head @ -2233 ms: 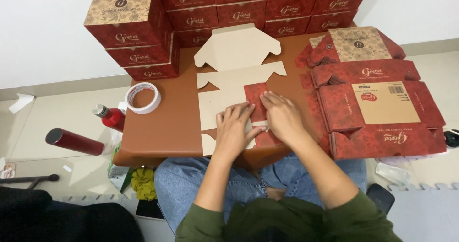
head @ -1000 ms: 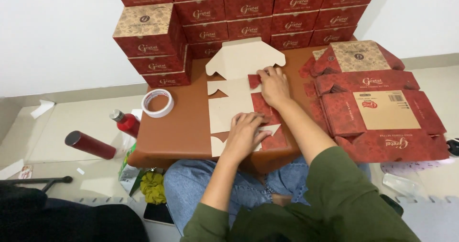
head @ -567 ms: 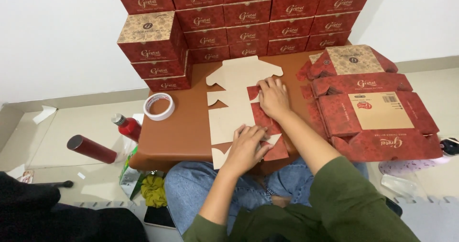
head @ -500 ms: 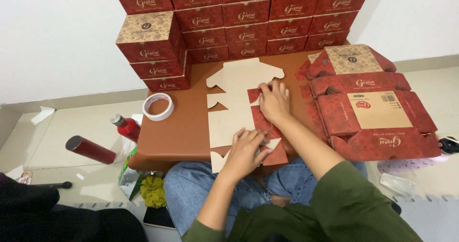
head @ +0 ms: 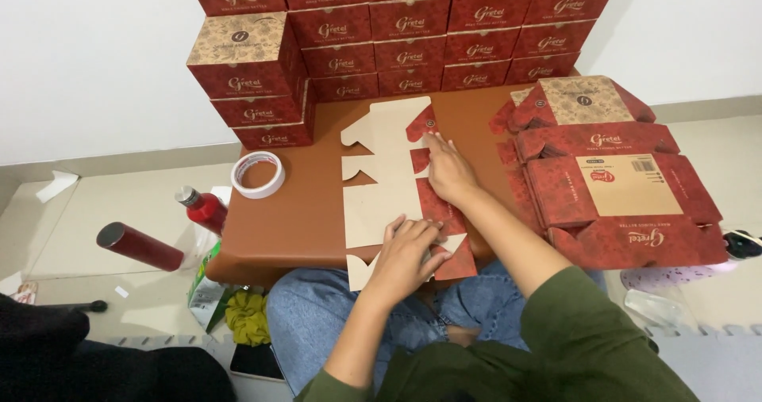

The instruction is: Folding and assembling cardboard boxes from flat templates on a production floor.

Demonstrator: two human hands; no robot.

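White tape roll (head: 259, 174) sits well left of fingers, safe. Left hand (head: 407, 250) fingers spread flat, pressing near end of flat brown-and-red cardboard box sheet (head: 386, 181) on brown surface (head: 309, 203). Right hand (head: 449, 169) fingers together, pressing red fold. Near end overhangs edge; weak press could let sheet slip, crease go crooked.

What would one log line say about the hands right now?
left hand: pressing near end of flat box blank | right hand: pressing folded red flap | table: tape roll beside blank
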